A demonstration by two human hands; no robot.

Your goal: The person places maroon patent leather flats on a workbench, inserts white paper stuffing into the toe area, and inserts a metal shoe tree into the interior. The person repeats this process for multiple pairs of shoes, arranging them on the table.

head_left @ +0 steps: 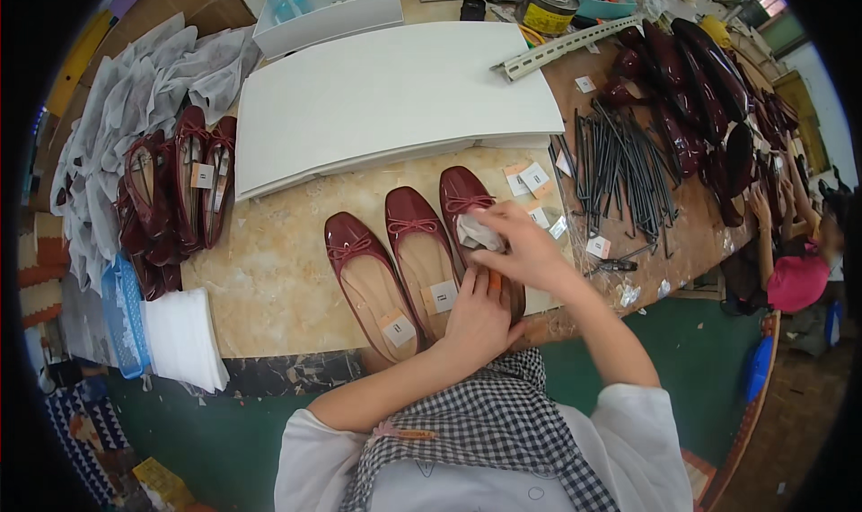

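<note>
Three burgundy patent ballet flats with bows stand side by side on the table, toes pointing away: a left shoe (355, 242), a middle shoe (409, 207) and a right shoe (460, 181). White-and-orange labels lie in the left and middle ones. My left hand (476, 328) grips the right shoe near its back; that part is mostly hidden, with something orange by the fingers. Pinched in my right hand (530, 251) is a crumpled white wad (479, 234), paper or cloth, at this shoe's opening just behind the bow.
White sheets (386, 99) are stacked behind the shoes. More burgundy flats (190, 180) and grey-white wrapping (144, 90) lie left, near a folded white cloth (184, 337). At right are black sticks (620, 171), loose labels (536, 180), a metal strip (566, 49) and piled shoes (682, 90).
</note>
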